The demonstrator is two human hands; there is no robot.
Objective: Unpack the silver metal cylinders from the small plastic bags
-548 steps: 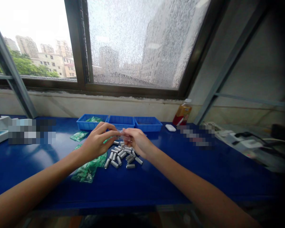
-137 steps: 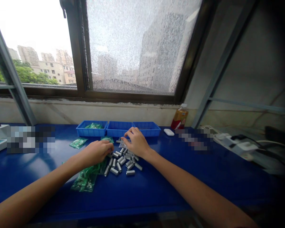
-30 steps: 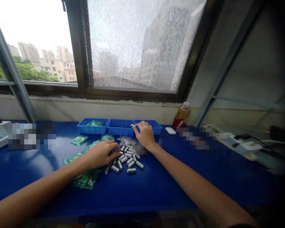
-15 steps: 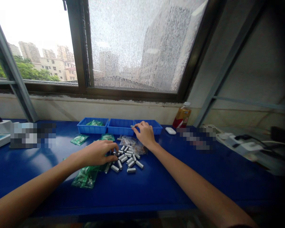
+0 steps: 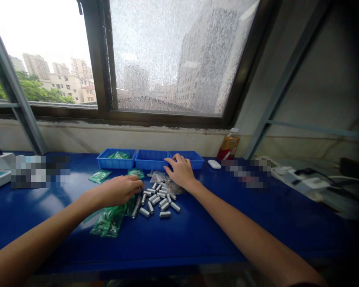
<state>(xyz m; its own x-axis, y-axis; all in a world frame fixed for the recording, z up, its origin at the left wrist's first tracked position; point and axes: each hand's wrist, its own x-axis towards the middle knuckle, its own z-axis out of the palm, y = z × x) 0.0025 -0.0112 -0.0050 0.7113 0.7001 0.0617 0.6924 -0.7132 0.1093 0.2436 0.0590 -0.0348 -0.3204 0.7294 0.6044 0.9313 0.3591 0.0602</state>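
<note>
My left hand (image 5: 122, 189) is low over the green plastic bags (image 5: 107, 224), at the left edge of a pile of short silver metal cylinders (image 5: 165, 214). Its fingers are curled together, and whatever is between them is hidden. My right hand (image 5: 181, 172) hovers just in front of the middle blue bin (image 5: 151, 164) and the right blue bin (image 5: 196, 162). Thumb and fingers are apart there, with nothing visible between them. Under and beside that hand lie clear plastic bags (image 5: 159, 177) with small pieces inside.
Green packets fill part of the left blue bin (image 5: 115, 163); a single green packet (image 5: 99, 176) lies before it. At the back right stand a drink bottle (image 5: 229, 146) and a white case (image 5: 214, 164). Power strips and cables (image 5: 309, 183) lie far right.
The small pale piece seen in my right fingertips half a second ago no longer shows, and those fingers have parted. My left hand has drawn slightly left, its fingers closing together.
</note>
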